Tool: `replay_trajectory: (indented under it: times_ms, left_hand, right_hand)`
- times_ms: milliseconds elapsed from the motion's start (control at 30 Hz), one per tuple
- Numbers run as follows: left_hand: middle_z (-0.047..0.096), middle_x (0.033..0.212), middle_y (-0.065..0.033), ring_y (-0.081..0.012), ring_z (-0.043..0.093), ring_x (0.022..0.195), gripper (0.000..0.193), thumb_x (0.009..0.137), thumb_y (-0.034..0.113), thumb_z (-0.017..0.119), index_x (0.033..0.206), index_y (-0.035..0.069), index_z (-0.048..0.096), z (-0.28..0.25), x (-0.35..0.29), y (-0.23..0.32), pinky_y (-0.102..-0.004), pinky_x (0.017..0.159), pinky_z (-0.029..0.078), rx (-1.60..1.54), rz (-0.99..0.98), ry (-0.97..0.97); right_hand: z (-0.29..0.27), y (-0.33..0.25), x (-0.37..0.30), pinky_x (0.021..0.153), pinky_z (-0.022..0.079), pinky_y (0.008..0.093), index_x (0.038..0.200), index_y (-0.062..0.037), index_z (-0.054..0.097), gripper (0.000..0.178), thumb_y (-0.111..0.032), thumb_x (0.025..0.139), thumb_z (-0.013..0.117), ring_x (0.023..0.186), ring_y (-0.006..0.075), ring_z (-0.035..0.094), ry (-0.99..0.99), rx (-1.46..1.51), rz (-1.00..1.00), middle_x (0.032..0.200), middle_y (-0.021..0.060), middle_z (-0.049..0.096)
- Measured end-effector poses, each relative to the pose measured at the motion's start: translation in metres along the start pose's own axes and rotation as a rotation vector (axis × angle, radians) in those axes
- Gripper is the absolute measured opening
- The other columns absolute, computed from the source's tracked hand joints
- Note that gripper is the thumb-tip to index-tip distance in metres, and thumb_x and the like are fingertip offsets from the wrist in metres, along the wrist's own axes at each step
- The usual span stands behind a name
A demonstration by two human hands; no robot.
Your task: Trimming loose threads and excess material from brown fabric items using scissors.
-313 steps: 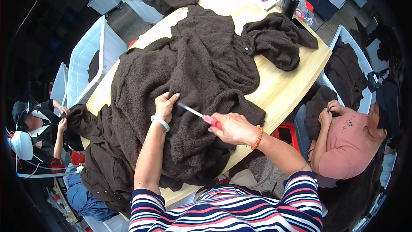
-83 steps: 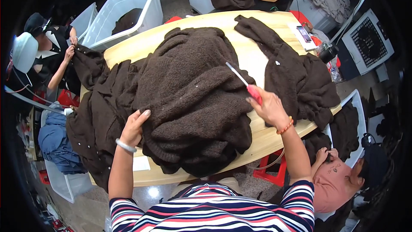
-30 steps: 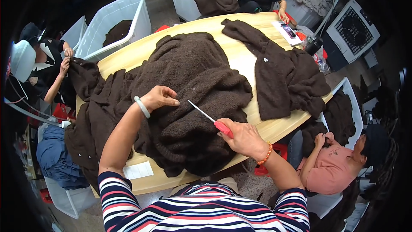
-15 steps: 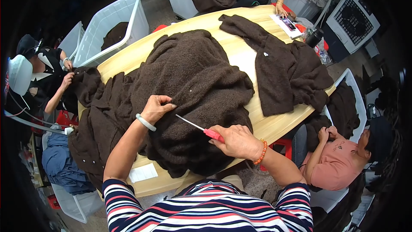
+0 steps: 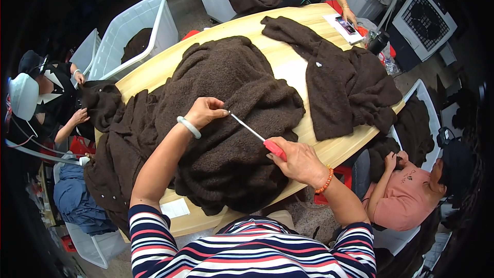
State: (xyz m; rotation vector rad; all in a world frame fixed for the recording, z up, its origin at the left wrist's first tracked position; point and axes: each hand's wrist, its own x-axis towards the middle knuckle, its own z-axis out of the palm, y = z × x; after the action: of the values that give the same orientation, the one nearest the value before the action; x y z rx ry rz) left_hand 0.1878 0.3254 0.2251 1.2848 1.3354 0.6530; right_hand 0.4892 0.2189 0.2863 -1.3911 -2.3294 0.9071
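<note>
A large brown knitted garment lies heaped in front of me. My right hand grips the red handle of a tool with a thin metal shaft. That shaft slants up and left over the knit, its tip meeting the fingertips of my left hand. Thumb and forefinger of that hand are pinched together just above the knit; what lies between them is too small to make out. More brown knitwear spreads out on the left. Another brown knitted garment, with a small white spot, lies at the right.
The wooden table bears a white paper near me and a phone at the far right. Co-workers sit left, right and at the far side. White bins stand around; one holds blue cloth.
Both my hands have moved up the garment, the left one slightly right. The tool's tip now meets my left fingertips. At the left, the co-worker's hands have moved apart.
</note>
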Motion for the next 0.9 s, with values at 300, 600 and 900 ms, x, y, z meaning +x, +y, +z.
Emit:
replay_trajectory:
  times_ms: [300, 600, 900]
  left_hand:
    - [0.063, 0.074, 0.003, -0.0036, 0.053, 0.065, 0.008, 0.082, 0.005, 0.072, 0.086, 0.0, 0.068, 0.012, -0.014, -0.006, -0.0206, 0.059, 0.044, -0.007, 0.058, 0.094]
    - [0.066, 0.082, 0.0021, -0.0035, 0.059, 0.071, 0.006, 0.087, 0.003, 0.07, 0.091, 0.002, 0.067, 0.014, -0.023, -0.006, -0.0175, 0.066, 0.048, -0.226, 0.053, 0.036]
    - [0.067, 0.082, 0.0013, -0.0042, 0.059, 0.072, 0.007, 0.086, 0.004, 0.071, 0.092, 0.001, 0.068, 0.014, -0.027, -0.003, -0.0184, 0.07, 0.048, -0.228, 0.067, 0.055]
  right_hand:
    - [-0.004, 0.006, 0.0, 0.073, 0.051, 0.0503, 0.117, -0.0143, 0.057, 0.031, -0.031, 0.091, 0.061, 0.077, 0.0413, 0.065, -0.099, -0.089, 0.052, 0.078, 0.0191, 0.067]
    - [-0.006, 0.005, 0.007, 0.074, 0.051, 0.0518, 0.116, -0.0147, 0.057, 0.031, -0.033, 0.091, 0.061, 0.077, 0.0417, 0.065, -0.059, -0.106, 0.059, 0.077, 0.0186, 0.067]
    - [-0.008, -0.001, -0.001, 0.073, 0.052, 0.0513, 0.11, -0.0104, 0.058, 0.028, -0.031, 0.091, 0.06, 0.079, 0.0416, 0.066, -0.112, -0.066, 0.013, 0.079, 0.0215, 0.067]
